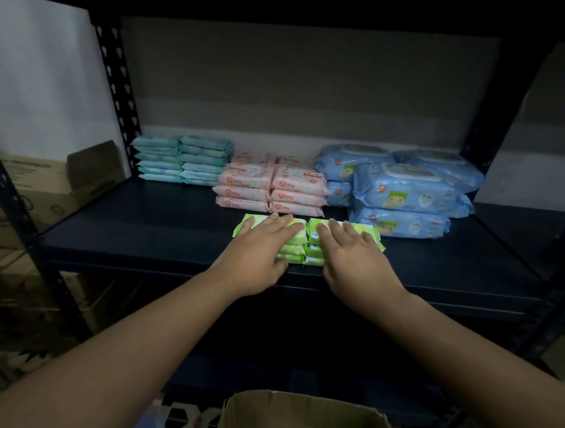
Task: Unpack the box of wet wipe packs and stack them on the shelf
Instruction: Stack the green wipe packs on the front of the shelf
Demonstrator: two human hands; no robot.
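At frame centre, flat left hand and right hand should press evenly, squaring the soft green plastic wet-wipe packs on the dark metal shelf.

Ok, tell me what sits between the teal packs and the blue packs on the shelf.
In the head view, the pink packs sit between the teal packs and the blue packs, stacked in two side-by-side piles on the shelf.

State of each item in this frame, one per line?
Left hand: flat on the left green stack.
Right hand: flat on the right green stack.
Green packs: two side-by-side stacks at the shelf front.
Cardboard box: open, a green pack inside.
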